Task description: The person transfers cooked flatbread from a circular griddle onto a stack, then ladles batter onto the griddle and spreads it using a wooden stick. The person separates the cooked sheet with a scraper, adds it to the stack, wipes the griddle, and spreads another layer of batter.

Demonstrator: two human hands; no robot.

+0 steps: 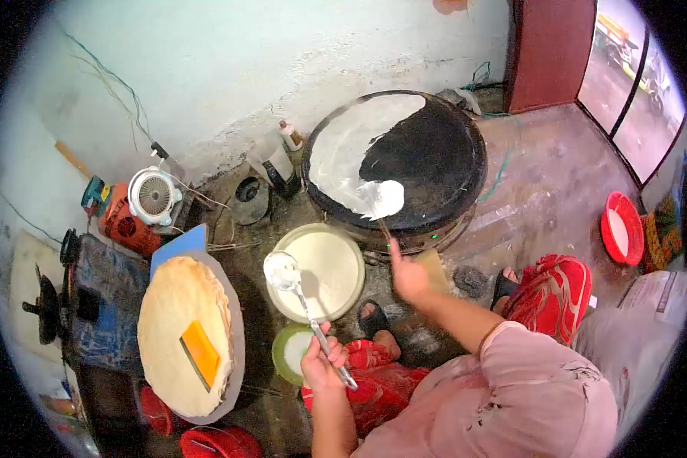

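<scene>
My left hand [324, 362] is closed round the handle of a metal ladle [282, 271], whose bowl is smeared with white batter. The ladle's bowl is over the left rim of a wide basin of pale batter [332, 267]. My right hand [412, 278] grips the thin handle of a batter spreader [382, 200], its index finger along the handle. The spreader's head is coated white and lies at the near side of a round black griddle [443, 164]. A white batter layer [343, 145] covers the griddle's left part; the right part shows black.
At left, a tall stack of thin flatbreads [168, 305] carries an orange scraper [200, 351]. A green bowl [282, 369] of white liquid stands by my left hand. A blower [154, 195] and cup [273, 164] are near the wall, a red basin [612, 237] at right.
</scene>
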